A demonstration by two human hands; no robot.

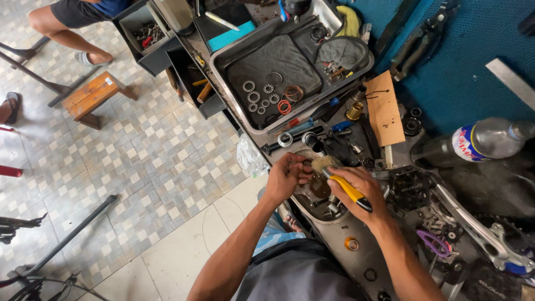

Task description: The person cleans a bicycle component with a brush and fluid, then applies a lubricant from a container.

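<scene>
My left hand [286, 175] pinches a small dark metal part [306, 165] over a shallow round pan [320, 188] on the workbench. My right hand [361, 188] grips a yellow-handled brush [345, 188]. Its pale bristles [324, 163] touch the small part from the right. Both hands are close together, just below a dark tube [312, 141].
A large metal tray [236, 49] holds bearings and rings on a dark cloth. A cardboard piece [384, 108], a plastic bottle [473, 142], bike parts and a silver crank arm [473, 226] crowd the bench. A wooden stool [92, 96] and a seated person's legs [67, 33] are on the tiled floor.
</scene>
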